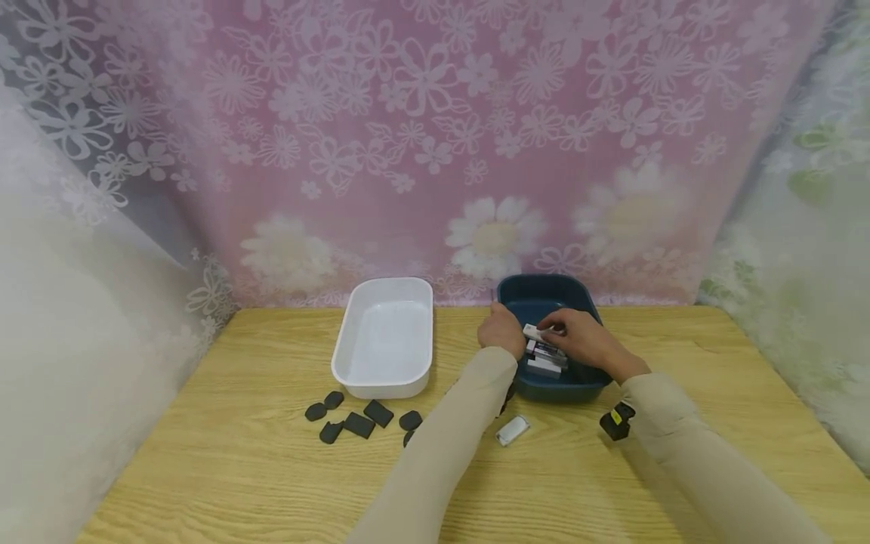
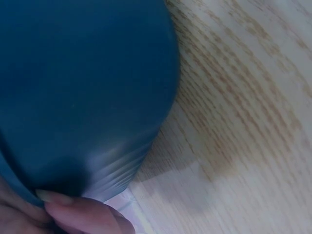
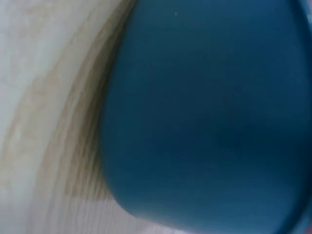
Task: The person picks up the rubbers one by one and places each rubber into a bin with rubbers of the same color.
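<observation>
Sleeves nearest. Left hand (image 1: 499,330) grips blue tray (image 1: 544,291) rim; right hand (image 1: 587,341) pinches white eraser (image 1: 535,332) inside tray. Steady tray, lift eraser straight. Black pieces (image 1: 360,423) left of tray on counter (image 1: 238,453).

The right wrist view is filled by the blurred wall of the dark blue tray (image 3: 209,122), cut off at three edges, and shows no hand. In the left wrist view only fingertips (image 2: 78,214) of the left hand (image 1: 501,330) show at the bottom edge. From the head, the right hand (image 1: 584,340) covers part of the small white and dark boxes (image 1: 544,355) in the tray; their count and print are too small to tell. The left sleeve (image 1: 442,446) hides part of the black pieces (image 1: 360,419) on the table (image 1: 238,468).
</observation>
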A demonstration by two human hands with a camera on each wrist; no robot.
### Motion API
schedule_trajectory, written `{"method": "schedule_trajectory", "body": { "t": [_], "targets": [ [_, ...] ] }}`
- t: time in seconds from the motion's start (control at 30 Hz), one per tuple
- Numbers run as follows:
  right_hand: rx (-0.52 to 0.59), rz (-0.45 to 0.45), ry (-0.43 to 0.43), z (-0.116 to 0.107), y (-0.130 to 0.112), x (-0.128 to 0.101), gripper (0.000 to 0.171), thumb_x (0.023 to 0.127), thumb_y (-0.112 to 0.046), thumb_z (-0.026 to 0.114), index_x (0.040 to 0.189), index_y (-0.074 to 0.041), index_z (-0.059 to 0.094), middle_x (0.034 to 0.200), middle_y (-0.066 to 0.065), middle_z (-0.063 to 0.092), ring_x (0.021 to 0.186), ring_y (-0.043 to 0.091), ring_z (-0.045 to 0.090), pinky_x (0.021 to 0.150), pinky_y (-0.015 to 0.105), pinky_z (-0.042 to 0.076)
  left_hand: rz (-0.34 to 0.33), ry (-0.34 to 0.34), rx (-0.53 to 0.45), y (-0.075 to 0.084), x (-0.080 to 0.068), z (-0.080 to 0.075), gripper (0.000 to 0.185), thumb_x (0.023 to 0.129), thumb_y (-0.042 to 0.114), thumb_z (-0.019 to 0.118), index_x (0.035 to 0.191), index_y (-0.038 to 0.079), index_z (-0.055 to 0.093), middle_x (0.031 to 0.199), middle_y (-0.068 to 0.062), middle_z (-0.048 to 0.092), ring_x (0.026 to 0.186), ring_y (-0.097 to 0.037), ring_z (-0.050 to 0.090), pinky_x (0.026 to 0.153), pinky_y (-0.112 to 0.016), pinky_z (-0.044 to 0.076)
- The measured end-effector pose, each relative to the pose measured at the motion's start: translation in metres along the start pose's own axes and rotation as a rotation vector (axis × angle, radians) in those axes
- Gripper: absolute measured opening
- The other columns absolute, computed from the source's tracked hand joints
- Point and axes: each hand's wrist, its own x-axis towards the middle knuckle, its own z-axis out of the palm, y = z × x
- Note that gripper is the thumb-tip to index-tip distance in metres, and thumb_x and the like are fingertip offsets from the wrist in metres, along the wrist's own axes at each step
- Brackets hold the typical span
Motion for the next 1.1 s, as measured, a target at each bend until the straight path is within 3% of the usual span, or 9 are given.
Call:
{"method": "schedule_trajectory", "body": {
  "t": [0.13,0.3,0.53,0.73,0.97,1.1],
  "targets": [
    [-0.026,-0.046,0.036,0.0,-0.008,-0.012,0.022,0.095,-0.012,0.059,0.113,-0.002,0.066,0.112,0.014,0.063,0.102,0.033,0.059,0.084,0.049,0.048,-0.014,-0.007,-0.026,-0.003,0.004,0.004,0.052,0.09,0.034,0.066,0.128,0.006,0.043,0.068,-0.003,0.062,0.054,-0.013,0.059,0.05,-0.028,0.05],
    [-0.088,-0.172,0.135,0.0,-0.023,-0.034,0.017,0.091,-0.006,0.064,0.107,-0.005,0.068,0.107,0.008,0.063,0.098,0.029,0.059,0.082,0.047,0.048,-0.012,0.012,-0.048,-0.007,0.006,0.004,0.044,0.09,0.032,0.065,0.121,0.007,0.045,0.07,-0.004,0.064,0.059,-0.014,0.062,0.052,-0.028,0.051],
    [-0.093,-0.356,0.323,0.002,-0.036,-0.075,0.024,0.082,0.0,0.072,0.102,-0.014,0.069,0.1,-0.004,0.061,0.088,0.013,0.057,0.071,0.031,0.048,0.011,0.017,-0.04,-0.009,0.012,0.006,0.043,0.089,0.029,0.065,0.118,0.006,0.044,0.067,-0.004,0.062,0.057,-0.014,0.061,0.049,-0.028,0.049],
    [0.003,-0.396,0.326,0.01,-0.046,-0.098,0.032,0.079,0.005,0.073,0.102,-0.018,0.07,0.102,-0.009,0.06,0.088,0.009,0.056,0.069,0.022,0.045,0.041,0.023,-0.055,-0.01,0.007,-0.003,0.04,0.092,0.028,0.062,0.119,0.006,0.045,0.074,-0.004,0.065,0.067,-0.014,0.064,0.055,-0.028,0.051],
    [0.007,-0.42,0.278,0.019,-0.045,-0.11,0.037,0.077,0.007,0.074,0.101,-0.021,0.069,0.102,-0.009,0.06,0.091,0.009,0.057,0.081,0.015,0.041,0.06,0.018,-0.08,-0.007,-0.002,-0.006,0.043,0.091,0.027,0.064,0.12,0.004,0.044,0.078,-0.005,0.067,0.07,-0.016,0.065,0.059,-0.029,0.053],
    [0.022,-0.375,0.333,0.014,-0.036,-0.112,0.035,0.078,0.008,0.073,0.101,-0.017,0.069,0.102,-0.007,0.061,0.087,0.008,0.058,0.072,0.019,0.045,0.065,0.012,-0.082,-0.003,-0.005,-0.005,0.041,0.09,0.028,0.065,0.118,0.004,0.044,0.076,-0.005,0.066,0.069,-0.016,0.065,0.058,-0.03,0.052]
  ]
}}
